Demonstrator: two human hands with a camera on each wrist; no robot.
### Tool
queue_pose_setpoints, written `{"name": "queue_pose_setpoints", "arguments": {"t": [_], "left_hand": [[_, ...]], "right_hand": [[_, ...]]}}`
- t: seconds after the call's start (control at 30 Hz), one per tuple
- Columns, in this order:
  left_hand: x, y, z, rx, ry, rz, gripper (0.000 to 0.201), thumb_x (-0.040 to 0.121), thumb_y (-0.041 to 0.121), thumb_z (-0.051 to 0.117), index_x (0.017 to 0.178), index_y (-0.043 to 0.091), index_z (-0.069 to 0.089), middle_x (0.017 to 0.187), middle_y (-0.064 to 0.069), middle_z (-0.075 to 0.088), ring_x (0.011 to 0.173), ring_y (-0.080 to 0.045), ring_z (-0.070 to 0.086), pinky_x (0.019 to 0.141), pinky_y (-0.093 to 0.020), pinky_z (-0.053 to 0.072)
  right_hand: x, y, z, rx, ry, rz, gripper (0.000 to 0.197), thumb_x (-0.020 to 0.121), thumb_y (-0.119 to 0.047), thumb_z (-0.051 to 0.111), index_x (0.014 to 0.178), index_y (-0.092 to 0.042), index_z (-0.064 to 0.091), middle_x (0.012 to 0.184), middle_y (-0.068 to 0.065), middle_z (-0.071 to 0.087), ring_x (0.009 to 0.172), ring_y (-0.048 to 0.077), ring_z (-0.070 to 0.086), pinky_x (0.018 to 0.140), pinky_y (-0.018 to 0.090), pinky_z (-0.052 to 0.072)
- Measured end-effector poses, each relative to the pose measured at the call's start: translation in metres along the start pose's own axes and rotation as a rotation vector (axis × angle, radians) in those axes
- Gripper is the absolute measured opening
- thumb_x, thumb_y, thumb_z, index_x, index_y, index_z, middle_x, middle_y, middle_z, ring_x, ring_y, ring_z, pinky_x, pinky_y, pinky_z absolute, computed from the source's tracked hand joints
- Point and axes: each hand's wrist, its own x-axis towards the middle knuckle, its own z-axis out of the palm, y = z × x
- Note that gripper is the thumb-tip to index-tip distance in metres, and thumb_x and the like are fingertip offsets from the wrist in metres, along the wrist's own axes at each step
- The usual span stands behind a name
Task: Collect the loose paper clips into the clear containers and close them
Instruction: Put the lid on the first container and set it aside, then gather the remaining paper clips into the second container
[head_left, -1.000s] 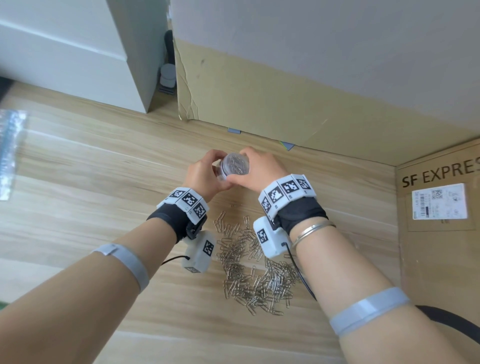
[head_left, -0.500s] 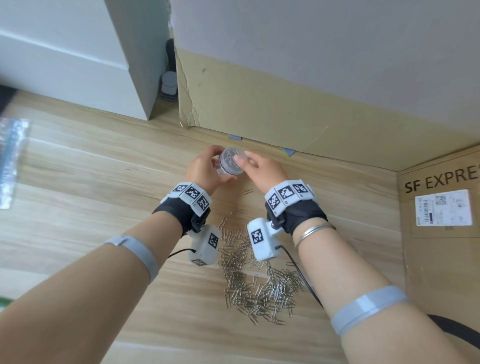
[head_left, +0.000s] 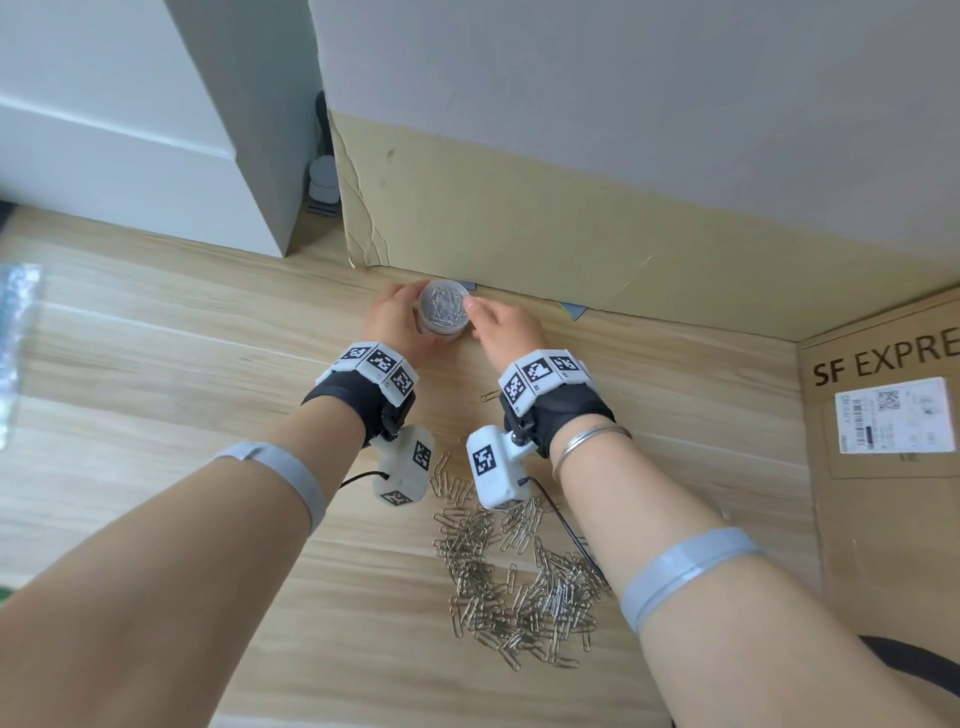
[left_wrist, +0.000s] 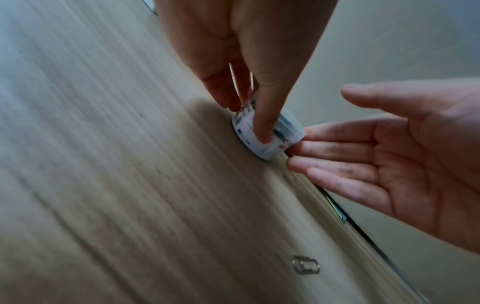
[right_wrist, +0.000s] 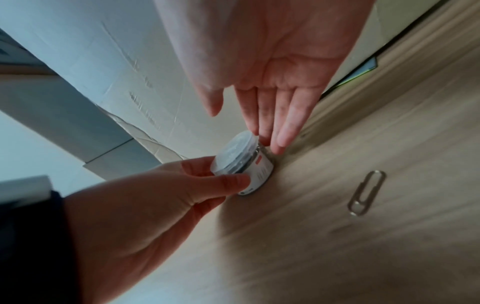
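A small round clear container (head_left: 442, 307) full of paper clips stands on the wooden floor close to the cardboard wall, with a clear lid (right_wrist: 236, 148) on top. My left hand (head_left: 395, 322) grips its side between thumb and fingers (left_wrist: 262, 123). My right hand (head_left: 501, 325) is flat, its straight fingertips (right_wrist: 272, 139) touching the container's (right_wrist: 259, 170) other side. A big pile of loose paper clips (head_left: 519, 577) lies nearer me, under my forearms. One single clip (head_left: 488, 396) lies between the pile and the container (left_wrist: 288, 127).
A tall cardboard sheet (head_left: 519, 218) closes the far side, and an SF Express box (head_left: 883, 467) stands on the right. A white cabinet (head_left: 130, 156) is at the back left, with a clear plastic bag (head_left: 15, 338) at the left edge.
Both hands carried the container away from me and set it down by the cardboard wall. My right hand went from gripping the top to flat fingers beside it.
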Motion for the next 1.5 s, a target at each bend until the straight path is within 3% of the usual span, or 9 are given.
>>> {"name": "queue_pose_setpoints", "arguments": {"t": [0.2,0.33,0.57,0.7,0.83,0.93,1.13,1.3,1.5], "left_hand": [[-0.024,0.0,0.009,-0.052,0.173,0.091,0.041,0.073,0.0,0.062,0.112,0.007,0.053,0.115,-0.019,0.048,0.096,-0.03,0.052,0.08,-0.024,0.038],[-0.053,0.008,0.024,0.058,-0.027,0.158,0.03,0.081,-0.006,0.047,0.106,0.006,0.059,0.113,-0.011,0.054,0.083,-0.016,0.047,0.079,-0.022,0.041],[-0.08,0.02,0.048,0.265,-0.298,0.099,0.032,0.088,0.014,0.049,0.119,0.01,0.057,0.121,-0.01,0.049,0.104,-0.03,0.056,0.091,-0.031,0.042],[-0.102,0.024,0.064,0.269,-0.31,0.073,0.025,0.089,0.011,0.046,0.11,0.005,0.058,0.114,-0.014,0.05,0.094,-0.034,0.06,0.086,-0.038,0.047],[-0.123,0.03,0.075,0.314,-0.372,0.073,0.027,0.089,0.006,0.041,0.11,0.005,0.056,0.117,-0.014,0.05,0.099,-0.034,0.058,0.085,-0.036,0.044],[-0.136,0.04,0.086,0.341,-0.416,0.119,0.029,0.089,0.006,0.039,0.111,0.007,0.056,0.116,-0.013,0.054,0.102,-0.031,0.056,0.086,-0.034,0.044],[-0.14,0.048,0.092,0.242,-0.282,0.093,0.026,0.089,0.006,0.038,0.108,0.011,0.055,0.112,-0.008,0.054,0.091,-0.027,0.057,0.079,-0.033,0.048],[-0.133,0.039,0.087,0.326,-0.192,0.079,0.029,0.087,0.006,0.041,0.112,0.012,0.055,0.12,-0.011,0.049,0.11,-0.031,0.044,0.091,-0.039,0.041],[-0.134,0.029,0.08,0.417,-0.109,-0.005,0.034,0.083,0.011,0.047,0.113,0.025,0.053,0.126,-0.004,0.045,0.116,-0.029,0.039,0.093,-0.041,0.037]], "right_hand": [[-0.006,0.033,-0.005,-0.211,0.017,0.061,0.034,0.098,-0.018,0.035,0.114,-0.015,0.065,0.115,0.006,0.068,0.104,0.025,0.062,0.081,0.027,0.046],[-0.023,0.052,-0.003,-0.278,-0.045,0.068,0.034,0.095,-0.011,0.039,0.114,-0.019,0.066,0.123,0.002,0.065,0.101,0.022,0.062,0.085,0.027,0.047],[-0.053,0.064,0.007,-0.34,-0.077,0.01,0.035,0.089,-0.005,0.043,0.114,-0.014,0.066,0.124,0.011,0.062,0.121,0.029,0.052,0.102,0.032,0.041],[-0.073,0.074,0.008,-0.355,-0.097,0.059,0.029,0.088,-0.007,0.042,0.097,-0.009,0.07,0.104,0.017,0.067,0.096,0.034,0.06,0.08,0.035,0.05],[-0.092,0.09,0.005,-0.369,-0.119,0.116,0.029,0.086,-0.008,0.042,0.064,-0.014,0.059,0.09,0.017,0.065,0.082,0.031,0.057,0.065,0.031,0.04],[-0.104,0.109,-0.011,-0.371,0.019,0.164,0.029,0.088,-0.009,0.043,0.093,-0.018,0.07,0.107,0.009,0.068,0.1,0.03,0.06,0.083,0.034,0.05],[-0.124,0.152,-0.066,-0.496,0.187,0.393,0.048,0.081,-0.019,0.059,0.127,-0.032,0.047,0.136,0.0,0.043,0.126,0.028,0.033,0.103,0.046,0.029],[-0.134,0.179,-0.08,-0.425,0.1,0.542,0.057,0.08,-0.003,0.052,0.132,-0.022,0.041,0.132,0.013,0.04,0.122,0.037,0.04,0.1,0.046,0.042],[-0.119,0.158,-0.06,-0.401,0.097,0.334,0.041,0.083,-0.01,0.059,0.122,-0.015,0.05,0.128,0.011,0.048,0.116,0.033,0.05,0.099,0.039,0.044]]}}
